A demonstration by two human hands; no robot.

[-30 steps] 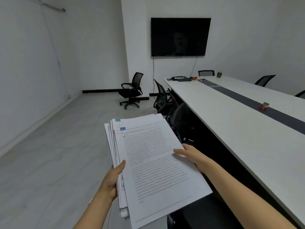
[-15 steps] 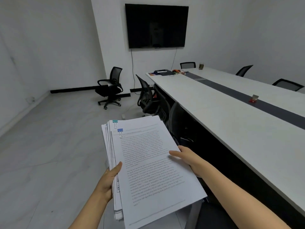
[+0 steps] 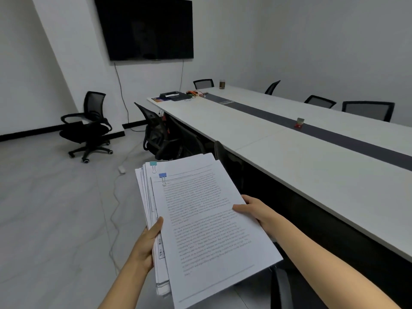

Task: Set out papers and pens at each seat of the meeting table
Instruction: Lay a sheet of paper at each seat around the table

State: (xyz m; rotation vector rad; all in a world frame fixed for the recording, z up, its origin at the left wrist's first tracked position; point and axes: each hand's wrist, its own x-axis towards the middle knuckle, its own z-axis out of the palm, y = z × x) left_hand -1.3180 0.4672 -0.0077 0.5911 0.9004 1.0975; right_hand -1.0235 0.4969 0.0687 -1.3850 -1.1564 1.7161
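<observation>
The left hand (image 3: 145, 244) and right hand (image 3: 256, 211) pinch the paper stack (image 3: 200, 219) by its side edges, thumbs on top, so the fanned lower sheets could slip out and scatter.

Fingers of the left hand (image 3: 146, 244) and right hand (image 3: 256, 211) are being hidden under the paper stack (image 3: 207, 219); the meeting table (image 3: 312, 175) is being cropped at right.

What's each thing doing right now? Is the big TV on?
Thick stack of white printed papers: held up in both hands, off the table.
Blue binder clip: clamped on the top bundle.
Teal binder clip: clamped on a bundle underneath.
Left hand: grips the stack's left edge.
Right hand: holds the stack's right edge, thumb on top.
Black wall TV: dark, off.
</observation>
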